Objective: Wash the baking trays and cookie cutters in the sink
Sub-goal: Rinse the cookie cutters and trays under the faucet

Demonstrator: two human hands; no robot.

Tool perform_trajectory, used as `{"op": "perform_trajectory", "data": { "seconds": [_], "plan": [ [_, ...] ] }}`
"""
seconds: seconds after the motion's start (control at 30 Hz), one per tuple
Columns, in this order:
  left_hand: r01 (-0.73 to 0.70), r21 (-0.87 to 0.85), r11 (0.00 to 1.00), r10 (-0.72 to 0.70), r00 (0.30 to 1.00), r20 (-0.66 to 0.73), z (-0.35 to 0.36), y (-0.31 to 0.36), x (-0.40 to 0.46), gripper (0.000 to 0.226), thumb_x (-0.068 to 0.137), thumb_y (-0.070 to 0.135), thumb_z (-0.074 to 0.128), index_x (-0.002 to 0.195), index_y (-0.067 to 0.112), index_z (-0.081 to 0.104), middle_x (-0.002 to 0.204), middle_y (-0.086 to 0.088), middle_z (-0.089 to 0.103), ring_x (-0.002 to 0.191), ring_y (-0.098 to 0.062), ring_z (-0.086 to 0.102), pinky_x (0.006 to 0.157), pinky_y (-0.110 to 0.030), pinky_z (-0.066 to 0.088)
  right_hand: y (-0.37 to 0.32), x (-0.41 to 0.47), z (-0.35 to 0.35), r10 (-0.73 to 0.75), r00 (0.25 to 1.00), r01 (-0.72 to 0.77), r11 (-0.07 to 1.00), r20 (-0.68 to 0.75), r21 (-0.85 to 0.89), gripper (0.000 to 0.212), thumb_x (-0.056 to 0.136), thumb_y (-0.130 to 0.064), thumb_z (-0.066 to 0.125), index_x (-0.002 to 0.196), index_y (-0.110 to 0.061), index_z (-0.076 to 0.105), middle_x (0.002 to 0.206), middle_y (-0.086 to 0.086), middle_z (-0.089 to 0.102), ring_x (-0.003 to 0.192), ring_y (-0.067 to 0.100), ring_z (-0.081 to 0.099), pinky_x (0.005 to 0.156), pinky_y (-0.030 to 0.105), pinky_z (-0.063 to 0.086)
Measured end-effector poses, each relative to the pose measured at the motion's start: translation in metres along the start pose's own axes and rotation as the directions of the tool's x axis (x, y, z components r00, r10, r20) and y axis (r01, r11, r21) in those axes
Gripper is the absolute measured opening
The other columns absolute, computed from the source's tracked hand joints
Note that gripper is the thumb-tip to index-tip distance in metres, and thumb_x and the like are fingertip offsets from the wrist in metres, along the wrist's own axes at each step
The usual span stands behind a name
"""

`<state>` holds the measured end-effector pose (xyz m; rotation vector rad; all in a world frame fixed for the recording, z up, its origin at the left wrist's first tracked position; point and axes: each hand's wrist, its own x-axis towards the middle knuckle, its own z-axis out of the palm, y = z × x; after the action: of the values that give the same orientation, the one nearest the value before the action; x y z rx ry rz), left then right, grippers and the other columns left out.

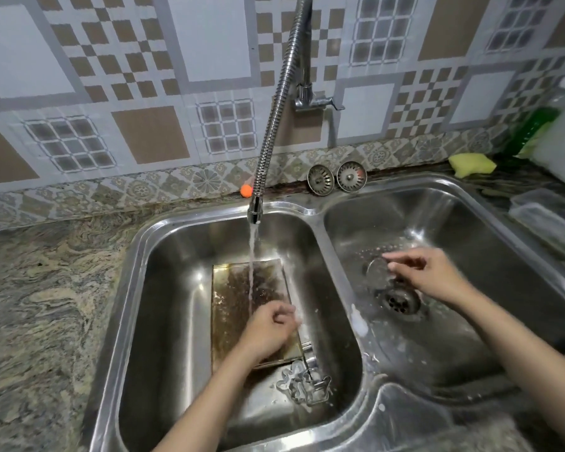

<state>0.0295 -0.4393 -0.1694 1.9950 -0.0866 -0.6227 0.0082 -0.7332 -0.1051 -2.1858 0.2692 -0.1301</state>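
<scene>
Two bare forearms reach in from the near edge, one over each bowl of the stainless steel double sink (310,210). Down in the left bowl, the left hand (269,327) hovers with its fingers curled loosely; something foamy shows at the fingertips, but I cannot tell whether it grips anything. Under it lies a stained, brownish rectangular baking tray (238,288), flat on the bowl floor, with the stream from the flexible chrome spring tap (274,125) striking it. Just beyond the tray's near right corner sits a small heap of silver metal cookie cutters (307,386), flower-like outlines tangled together.

Over the right bowl, the right hand (428,272) pinches a round silvery metal piece (377,272), blurred, just above the drain (398,300). Soap suds dot the divider between the bowls.

Along the sink's far edge lean two round metal strainer plugs (336,178), with a small orange ball (246,190) left of them. Towards the far right corner lies a yellow sponge (470,164).
</scene>
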Motion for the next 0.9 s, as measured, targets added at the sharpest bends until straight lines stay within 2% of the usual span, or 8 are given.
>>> {"op": "perform_trajectory", "data": {
  "seconds": [0.07, 0.17, 0.23, 0.33, 0.5, 0.6, 0.77, 0.9],
  "plan": [
    [-0.089, 0.309, 0.947, 0.052, 0.991, 0.125, 0.018, -0.011, 0.005, 0.034, 0.083, 0.024, 0.067, 0.117, 0.019, 0.06, 0.097, 0.002, 0.066, 0.084, -0.009, 0.061, 0.081, -0.023, 0.051, 0.027, -0.004, -0.005, 0.141, 0.987, -0.12, 0.965, 0.076, -0.234, 0.017, 0.083, -0.008, 0.071, 0.098, -0.015, 0.075, 0.093, 0.001, 0.071, 0.063, -0.007, 0.057, 0.057, 0.001, 0.038],
    [-0.289, 0.695, 0.659, 0.129, 0.953, 0.274, 0.039, -0.017, 0.015, 0.045, 0.08, 0.028, 0.067, 0.122, 0.019, 0.057, 0.117, -0.005, 0.062, 0.112, -0.022, 0.054, 0.097, -0.034, 0.045, 0.061, -0.011, 0.014, 0.321, 0.914, -0.147, 0.833, 0.249, -0.533, 0.017, 0.085, -0.013, 0.065, 0.097, -0.019, 0.075, 0.081, -0.007, 0.068, 0.064, -0.005, 0.058, 0.052, 0.009, 0.036],
    [-0.356, 0.822, 0.443, 0.078, 0.929, 0.361, 0.05, -0.018, 0.022, 0.048, 0.08, 0.029, 0.066, 0.125, 0.018, 0.053, 0.124, -0.007, 0.057, 0.121, -0.028, 0.047, 0.106, -0.045, 0.035, 0.08, -0.013, 0.032, 0.418, 0.853, -0.114, 0.732, 0.312, -0.672, 0.017, 0.084, -0.015, 0.061, 0.091, -0.021, 0.074, 0.087, -0.006, 0.07, 0.075, 0.007, 0.062, 0.06, 0.017, 0.041],
    [-0.382, 0.861, 0.336, -0.024, 0.91, 0.414, 0.059, -0.017, 0.032, 0.046, 0.081, 0.023, 0.065, 0.126, 0.019, 0.053, 0.127, -0.008, 0.056, 0.126, -0.029, 0.042, 0.114, -0.052, 0.019, 0.098, -0.014, 0.051, 0.494, 0.771, -0.059, 0.684, 0.402, -0.727, 0.014, 0.08, -0.01, 0.06, 0.083, -0.018, 0.071, 0.081, -0.002, 0.071, 0.068, 0.011, 0.06, 0.051, 0.014, 0.042],
    [-0.394, 0.86, 0.323, -0.047, 0.901, 0.431, 0.066, -0.016, 0.039, 0.035, 0.076, 0.02, 0.069, 0.111, 0.018, 0.064, 0.117, -0.008, 0.058, 0.115, -0.026, 0.051, 0.113, -0.049, 0.024, 0.124, -0.007, 0.069, 0.581, 0.647, 0.048, 0.615, 0.493, -0.787, 0.015, 0.072, -0.001, 0.064, 0.083, -0.009, 0.072, 0.093, 0.005, 0.073, 0.077, 0.013, 0.061, 0.065, 0.024, 0.047],
    [-0.398, 0.815, 0.422, 0.022, 0.903, 0.43, 0.062, -0.013, 0.035, 0.03, 0.078, 0.016, 0.065, 0.108, 0.02, 0.063, 0.115, -0.006, 0.056, 0.111, -0.025, 0.053, 0.109, -0.044, 0.031, 0.115, -0.007, 0.065, 0.533, 0.715, -0.031, 0.671, 0.452, -0.741, 0.026, 0.078, -0.01, 0.063, 0.099, -0.022, 0.074, 0.092, -0.006, 0.072, 0.089, 0.015, 0.068, 0.076, 0.026, 0.054],
    [-0.37, 0.676, 0.638, 0.123, 0.915, 0.385, 0.046, -0.013, 0.031, 0.019, 0.073, 0.007, 0.067, 0.09, 0.016, 0.065, 0.098, -0.001, 0.054, 0.095, -0.021, 0.057, 0.089, -0.034, 0.048, 0.079, -0.008, 0.041, 0.396, 0.845, -0.137, 0.81, 0.359, -0.571, 0.019, 0.085, -0.022, 0.064, 0.101, -0.026, 0.073, 0.104, -0.004, 0.07, 0.085, 0.01, 0.06, 0.066, 0.017, 0.043],
    [-0.322, 0.593, 0.738, 0.129, 0.93, 0.344, 0.038, -0.015, 0.024, 0.018, 0.074, -0.001, 0.064, 0.064, 0.011, 0.055, 0.085, -0.003, 0.07, 0.084, -0.012, 0.064, 0.083, -0.03, 0.051, 0.045, -0.011, 0.03, 0.237, 0.946, -0.123, 0.894, 0.222, -0.431, 0.012, 0.087, -0.025, 0.065, 0.095, -0.025, 0.074, 0.081, -0.005, 0.07, 0.073, 0.014, 0.062, 0.07, 0.028, 0.049]
  ]
}}
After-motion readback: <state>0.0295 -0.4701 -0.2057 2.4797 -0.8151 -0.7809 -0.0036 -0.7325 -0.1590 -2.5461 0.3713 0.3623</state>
